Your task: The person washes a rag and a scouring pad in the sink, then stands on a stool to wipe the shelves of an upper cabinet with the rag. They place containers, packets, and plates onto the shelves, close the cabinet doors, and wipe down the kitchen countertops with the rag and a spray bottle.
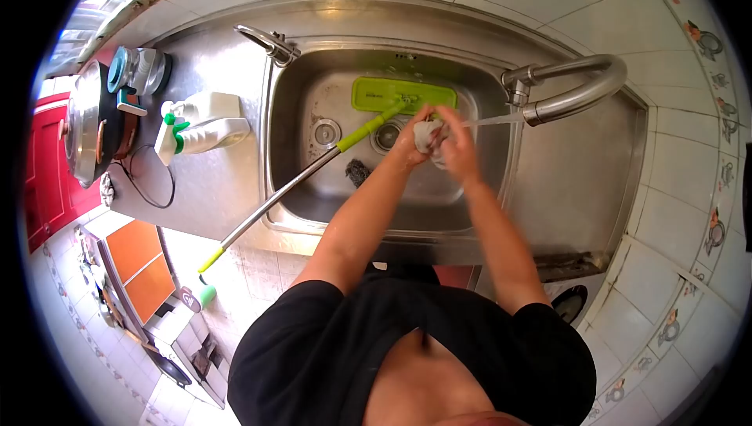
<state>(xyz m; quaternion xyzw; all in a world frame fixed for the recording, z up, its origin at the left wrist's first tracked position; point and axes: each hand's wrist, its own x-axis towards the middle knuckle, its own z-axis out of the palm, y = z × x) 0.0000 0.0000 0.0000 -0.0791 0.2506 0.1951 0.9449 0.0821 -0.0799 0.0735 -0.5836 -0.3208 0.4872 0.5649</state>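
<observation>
As water (492, 120) runs, cloth (428, 136) between left grip (410, 144) and right grip (460, 148)

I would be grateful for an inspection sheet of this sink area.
Surface: steel counter around a sink.
Things in use: pale cloth between the hands; green mop head in the basin, pole across the rim.
Clutter: dark scrubber in the basin; white bottles on the left.
Hands: left grips the cloth; right is at it, blurred.
Cables: one dark cable, looped.
Surroundings: tiled wall; faucet running.
</observation>
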